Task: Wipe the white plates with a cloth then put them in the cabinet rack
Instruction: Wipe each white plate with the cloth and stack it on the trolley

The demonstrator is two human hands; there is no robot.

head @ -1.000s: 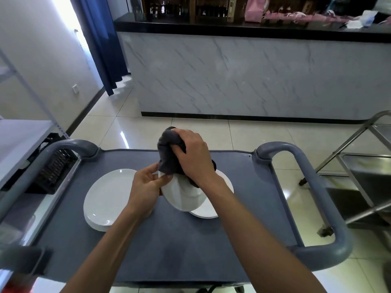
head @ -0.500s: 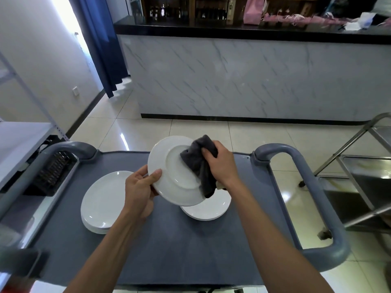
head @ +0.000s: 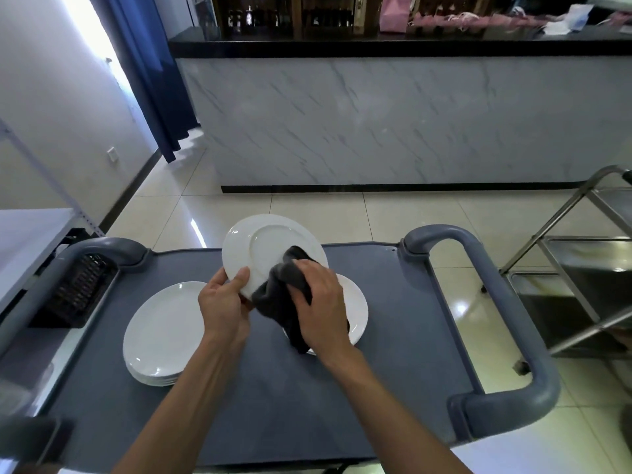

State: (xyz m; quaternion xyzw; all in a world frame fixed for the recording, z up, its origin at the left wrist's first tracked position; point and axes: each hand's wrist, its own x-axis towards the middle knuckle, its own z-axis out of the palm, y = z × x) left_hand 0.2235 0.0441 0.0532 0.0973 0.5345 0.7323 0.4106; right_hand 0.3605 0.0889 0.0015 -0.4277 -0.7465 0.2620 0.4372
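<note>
I log the left hand (head: 222,307) pinching the near rim of a white plate (head: 270,249), thumb on top and fingers curled beneath, tilted up above the cart (head: 393,319) so its face is open to wiping. The right hand (head: 321,302) has its fingers curled round a bunched dark cloth (head: 284,299), pressed against the plate's lower right part, which I judge keeps the rubbing force against the left hand's hold. A stack of plates (head: 164,331) lies to the left and another plate (head: 357,309) sits under the right hand, probably kept apart to separate wiped from unwiped; no cabinet rack is in view.
</note>
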